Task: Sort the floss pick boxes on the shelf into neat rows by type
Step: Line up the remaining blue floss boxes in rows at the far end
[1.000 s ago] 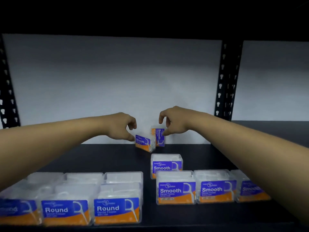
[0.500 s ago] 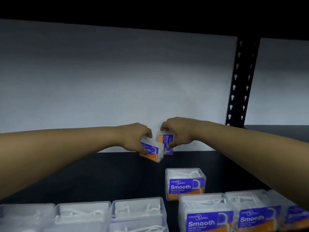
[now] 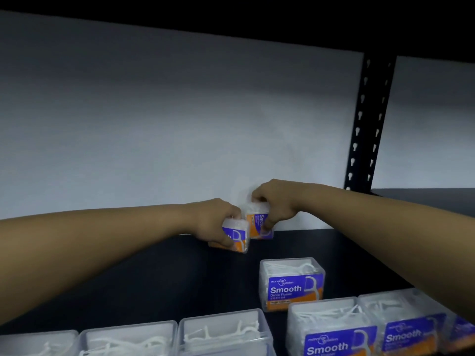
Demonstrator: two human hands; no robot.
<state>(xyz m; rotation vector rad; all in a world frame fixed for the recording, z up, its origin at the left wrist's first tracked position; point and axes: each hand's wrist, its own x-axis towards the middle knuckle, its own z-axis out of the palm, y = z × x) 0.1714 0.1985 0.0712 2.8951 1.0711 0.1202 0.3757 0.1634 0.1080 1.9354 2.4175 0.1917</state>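
Because both strays belong in the Smooth rows, one floss pick box (image 3: 237, 237) is gripped by the left hand (image 3: 214, 222) and another box (image 3: 259, 224) by the right hand (image 3: 276, 201) at the shelf (image 3: 154, 278) back.

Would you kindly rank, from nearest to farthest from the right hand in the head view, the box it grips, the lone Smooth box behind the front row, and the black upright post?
1. Gripped box, in the right hand at the shelf's back.
2. Lone Smooth box, nearer the camera, just behind the front row.
3. Black upright post, off to the right at the back.
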